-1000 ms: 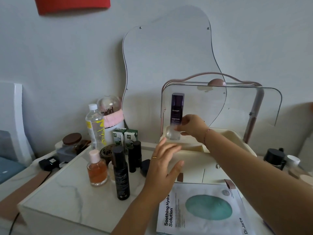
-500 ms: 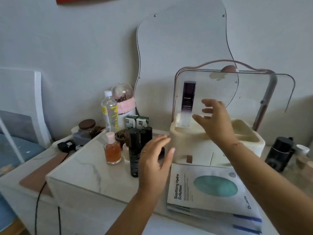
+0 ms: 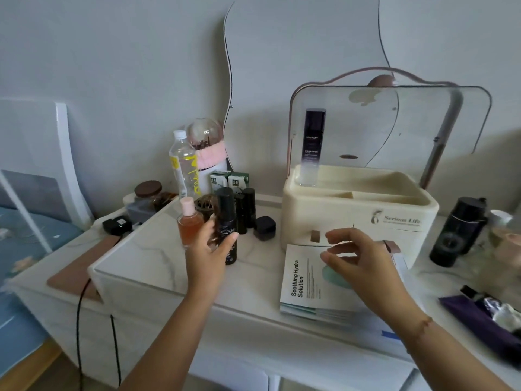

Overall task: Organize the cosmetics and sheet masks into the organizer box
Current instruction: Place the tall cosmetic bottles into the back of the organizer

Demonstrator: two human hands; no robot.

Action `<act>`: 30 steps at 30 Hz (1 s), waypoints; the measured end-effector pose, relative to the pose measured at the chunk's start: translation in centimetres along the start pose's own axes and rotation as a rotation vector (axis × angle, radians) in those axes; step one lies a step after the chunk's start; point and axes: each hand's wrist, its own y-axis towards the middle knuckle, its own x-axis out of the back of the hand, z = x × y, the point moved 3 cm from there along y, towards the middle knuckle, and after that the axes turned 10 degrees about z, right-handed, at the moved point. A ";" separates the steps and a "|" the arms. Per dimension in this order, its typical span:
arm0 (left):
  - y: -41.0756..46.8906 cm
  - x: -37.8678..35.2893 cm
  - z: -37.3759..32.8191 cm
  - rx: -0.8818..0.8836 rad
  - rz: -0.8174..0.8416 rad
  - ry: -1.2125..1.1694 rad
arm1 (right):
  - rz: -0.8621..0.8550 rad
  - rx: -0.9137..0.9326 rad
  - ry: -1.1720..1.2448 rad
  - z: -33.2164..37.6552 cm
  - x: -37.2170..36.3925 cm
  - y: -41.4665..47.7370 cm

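Observation:
The cream organizer box stands on the marble top with its clear lid raised. A tall dark purple bottle stands upright in its back left compartment. A stack of sheet masks lies in front of the box. My right hand hovers just above the masks, fingers loosely spread, holding nothing. My left hand is at the lower part of a black pump bottle, with the thumb in front of it and the fingers at its left side. A peach bottle stands just left of that hand.
Two small black bottles, a black jar, green boxes and a water bottle crowd the area behind the black pump bottle. A black flask and a purple pouch sit to the right. A wavy mirror leans behind.
My right hand let go of the purple bottle, left it standing in the box, and drew back over the sheet masks. My left hand moved left to the black pump bottle.

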 end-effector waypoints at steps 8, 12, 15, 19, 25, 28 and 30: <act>-0.3 -2.3 -7.1 -0.168 0.272 -0.245 | 0.145 0.198 0.161 4.8 -0.4 1.9; -1.0 -4.7 -9.6 -0.196 0.420 -0.256 | 0.186 0.335 0.241 8.8 0.7 3.8; -1.5 -6.1 -10.2 -0.160 0.517 -0.267 | 0.201 0.369 0.304 10.4 1.7 4.8; -1.9 -7.0 -10.5 -0.109 0.581 -0.294 | 0.240 0.390 0.385 10.5 2.4 4.9; -2.1 -8.2 -10.9 -0.076 0.613 -0.317 | 0.182 0.386 0.512 9.7 3.1 4.2; -1.9 -8.6 -11.8 -0.086 0.602 -0.313 | 0.172 0.383 0.520 9.1 3.4 4.2; -1.2 -8.7 -12.9 -0.115 0.592 -0.332 | 0.201 0.344 0.530 8.2 3.4 4.0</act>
